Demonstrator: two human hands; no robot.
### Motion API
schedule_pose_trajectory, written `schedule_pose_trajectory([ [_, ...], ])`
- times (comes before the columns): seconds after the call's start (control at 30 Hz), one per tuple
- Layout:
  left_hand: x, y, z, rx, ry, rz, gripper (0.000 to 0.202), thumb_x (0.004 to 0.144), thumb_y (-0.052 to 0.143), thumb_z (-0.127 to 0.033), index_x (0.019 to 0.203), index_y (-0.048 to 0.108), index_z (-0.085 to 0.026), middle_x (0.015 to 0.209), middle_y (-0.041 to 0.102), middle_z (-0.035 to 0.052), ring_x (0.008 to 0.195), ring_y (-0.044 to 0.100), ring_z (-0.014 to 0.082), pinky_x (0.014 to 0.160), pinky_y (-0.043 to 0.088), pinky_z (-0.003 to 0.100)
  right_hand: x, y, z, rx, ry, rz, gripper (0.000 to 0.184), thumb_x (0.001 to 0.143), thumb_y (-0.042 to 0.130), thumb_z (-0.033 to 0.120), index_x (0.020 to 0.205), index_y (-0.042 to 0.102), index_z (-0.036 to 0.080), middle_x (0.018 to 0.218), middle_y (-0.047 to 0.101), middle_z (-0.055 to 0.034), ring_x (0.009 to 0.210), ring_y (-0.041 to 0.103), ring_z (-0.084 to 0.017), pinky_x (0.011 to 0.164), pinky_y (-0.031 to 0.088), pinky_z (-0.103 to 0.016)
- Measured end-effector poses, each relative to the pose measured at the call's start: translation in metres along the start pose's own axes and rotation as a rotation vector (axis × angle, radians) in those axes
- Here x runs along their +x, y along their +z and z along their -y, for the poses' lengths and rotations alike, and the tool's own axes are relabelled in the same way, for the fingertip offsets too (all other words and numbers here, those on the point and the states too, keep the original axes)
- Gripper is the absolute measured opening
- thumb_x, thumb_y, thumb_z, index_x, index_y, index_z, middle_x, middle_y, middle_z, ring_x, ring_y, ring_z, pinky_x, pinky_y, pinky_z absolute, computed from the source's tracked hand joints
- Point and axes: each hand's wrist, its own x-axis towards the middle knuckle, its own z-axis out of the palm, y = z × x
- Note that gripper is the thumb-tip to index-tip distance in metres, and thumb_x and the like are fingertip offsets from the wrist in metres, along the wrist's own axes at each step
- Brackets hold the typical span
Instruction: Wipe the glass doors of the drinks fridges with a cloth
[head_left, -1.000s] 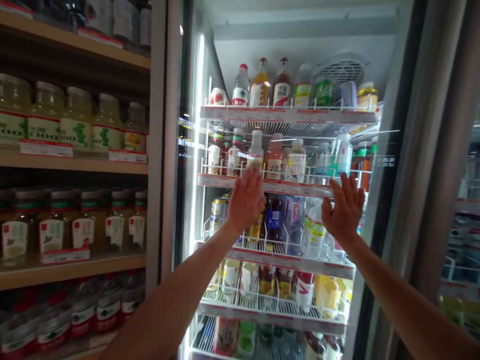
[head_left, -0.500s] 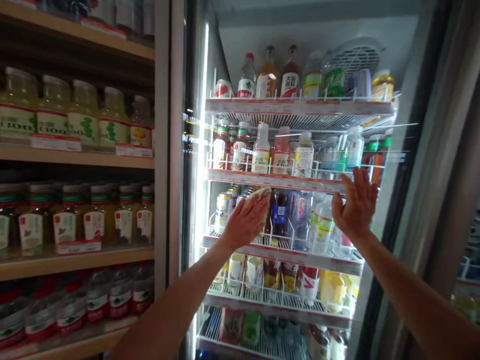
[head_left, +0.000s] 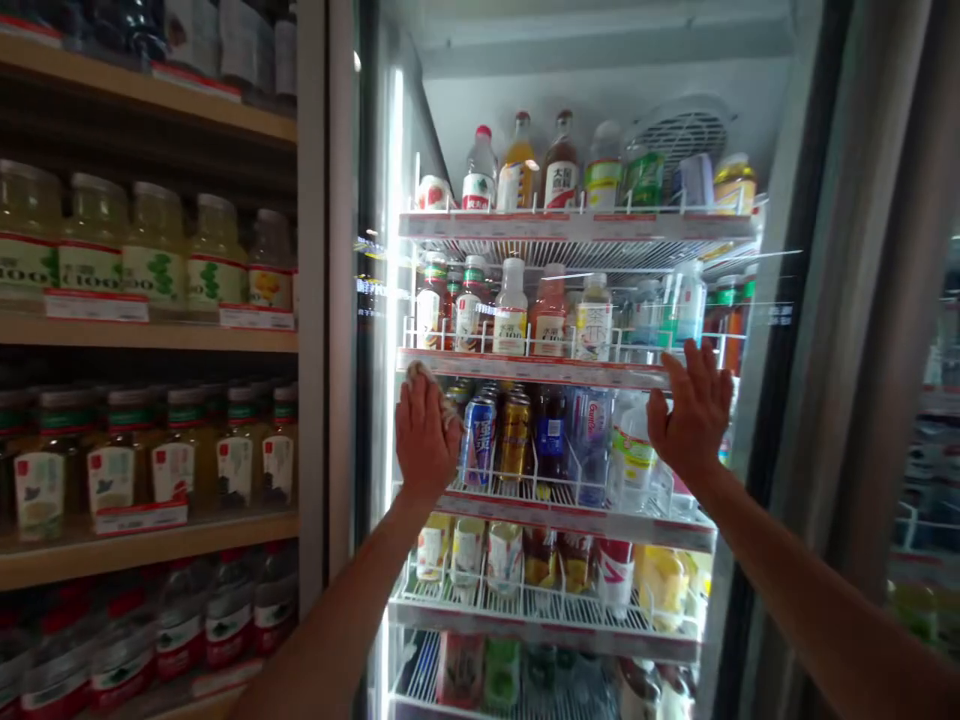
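A pale cloth (head_left: pixel 421 374) is lying flat against the glass door (head_left: pixel 757 290) of a drinks cooler, at the door's left side, level with the red price strip of the second wire shelf (head_left: pixel 540 372); only its upper edge is showing. The left hand (head_left: pixel 427 437) is covering the rest of it, pressing it to the glass with fingers straight, close together and pointing up. Just to the right of that hand, behind the glass, a blue can (head_left: pixel 478 440) and a gold can (head_left: pixel 514 435) are standing side by side. The right hand (head_left: pixel 690 405) is resting well apart near the door's right edge, palm flat on the glass, fingers spread wide and holding nothing. Bottles (head_left: pixel 511 305) are lining the cooler shelf above both hands. To the left, wooden shelves (head_left: pixel 150 335) are carrying rows of juice bottles (head_left: pixel 157 260).
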Motion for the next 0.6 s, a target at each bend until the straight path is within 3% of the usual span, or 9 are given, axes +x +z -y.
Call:
schedule_pose_trajectory([
  [0.07, -0.001, 0.001, -0.014, 0.009, 0.051, 0.025, 0.066, 0.09, 0.041, -0.027, 0.147, 0.013, -0.01, 0.152, 0.02, 0.0135, 0.143, 0.008, 0.0255, 0.115, 0.023, 0.045, 0.0, 0.0, 0.001, 0.006, 0.01, 0.004, 0.048, 0.089, 0.04, 0.03, 0.135, 0.043, 0.017, 0.146, 0.037, -0.0125, 0.139, 0.027, -0.028, 0.11, 0.023, -0.051],
  [0.17, -0.007, 0.0, -0.042, -0.06, 0.504, 0.157, 0.057, 0.091, 0.038, -0.03, 0.144, 0.025, -0.012, 0.153, 0.021, 0.0076, 0.143, 0.008, 0.0222, 0.117, 0.019, 0.039, 0.001, 0.0, 0.002, -0.012, 0.028, 0.004, 0.047, 0.089, 0.04, 0.031, 0.134, 0.044, 0.019, 0.146, 0.038, -0.0117, 0.138, 0.029, -0.028, 0.109, 0.024, -0.051],
  [0.23, -0.003, -0.001, -0.047, -0.094, 0.687, 0.189, 0.05, 0.092, 0.035, -0.028, 0.14, 0.033, -0.017, 0.153, 0.022, 0.0025, 0.143, 0.009, 0.0191, 0.117, 0.018, 0.036, 0.001, 0.0, 0.002, -0.018, 0.029, 0.007, 0.048, 0.088, 0.04, 0.03, 0.135, 0.044, 0.019, 0.146, 0.038, -0.0115, 0.138, 0.029, -0.028, 0.109, 0.024, -0.05],
  [0.3, 0.012, 0.001, -0.038, -0.078, 0.61, 0.157, 0.048, 0.092, 0.034, -0.024, 0.14, 0.034, -0.015, 0.153, 0.022, 0.0031, 0.143, 0.007, 0.0195, 0.118, 0.017, 0.037, 0.001, 0.0, 0.002, -0.015, 0.025, 0.011, 0.048, 0.088, 0.04, 0.029, 0.136, 0.042, 0.02, 0.147, 0.037, -0.0109, 0.139, 0.028, -0.027, 0.11, 0.023, -0.05],
  [0.4, 0.038, 0.006, -0.025, -0.005, 0.19, 0.04, 0.055, 0.092, 0.035, -0.022, 0.143, 0.023, -0.007, 0.153, 0.021, 0.0113, 0.143, 0.001, 0.0226, 0.117, 0.016, 0.042, 0.001, 0.0, 0.002, -0.004, 0.027, 0.013, 0.048, 0.089, 0.039, 0.027, 0.137, 0.041, 0.022, 0.147, 0.037, -0.0098, 0.14, 0.026, -0.025, 0.111, 0.022, -0.05],
  [0.43, 0.042, 0.008, -0.027, 0.005, 0.13, 0.024, 0.057, 0.092, 0.036, -0.023, 0.144, 0.02, -0.006, 0.153, 0.02, 0.0126, 0.143, 0.001, 0.0229, 0.117, 0.016, 0.042, 0.001, 0.0, 0.002, -0.001, 0.03, 0.014, 0.048, 0.089, 0.039, 0.027, 0.137, 0.04, 0.022, 0.147, 0.037, -0.0096, 0.14, 0.026, -0.025, 0.111, 0.021, -0.05],
  [0.47, 0.043, 0.009, -0.031, -0.002, 0.166, 0.029, 0.058, 0.092, 0.037, -0.024, 0.144, 0.019, -0.006, 0.153, 0.02, 0.0127, 0.143, 0.001, 0.0228, 0.117, 0.016, 0.041, 0.001, 0.0, 0.003, 0.002, 0.032, 0.013, 0.049, 0.089, 0.039, 0.026, 0.137, 0.04, 0.022, 0.147, 0.036, -0.0095, 0.14, 0.025, -0.025, 0.111, 0.021, -0.05],
  [0.57, 0.041, 0.01, -0.052, -0.088, 0.603, 0.111, 0.057, 0.092, 0.036, -0.029, 0.145, 0.022, -0.014, 0.153, 0.021, 0.0056, 0.143, 0.004, 0.0183, 0.117, 0.016, 0.035, 0.001, 0.0, 0.003, 0.004, 0.026, 0.0, 0.049, 0.089, 0.039, 0.025, 0.138, 0.039, 0.022, 0.148, 0.035, -0.0087, 0.14, 0.025, -0.025, 0.112, 0.021, -0.05],
  [0.6, 0.042, 0.01, -0.056, -0.107, 0.681, 0.131, 0.055, 0.092, 0.036, -0.03, 0.144, 0.024, -0.018, 0.153, 0.022, 0.0019, 0.143, 0.006, 0.0157, 0.117, 0.017, 0.032, 0.001, 0.0, 0.003, 0.003, 0.021, -0.004, 0.05, 0.089, 0.04, 0.025, 0.139, 0.038, 0.023, 0.149, 0.035, -0.0082, 0.14, 0.025, -0.025, 0.112, 0.021, -0.05],
])
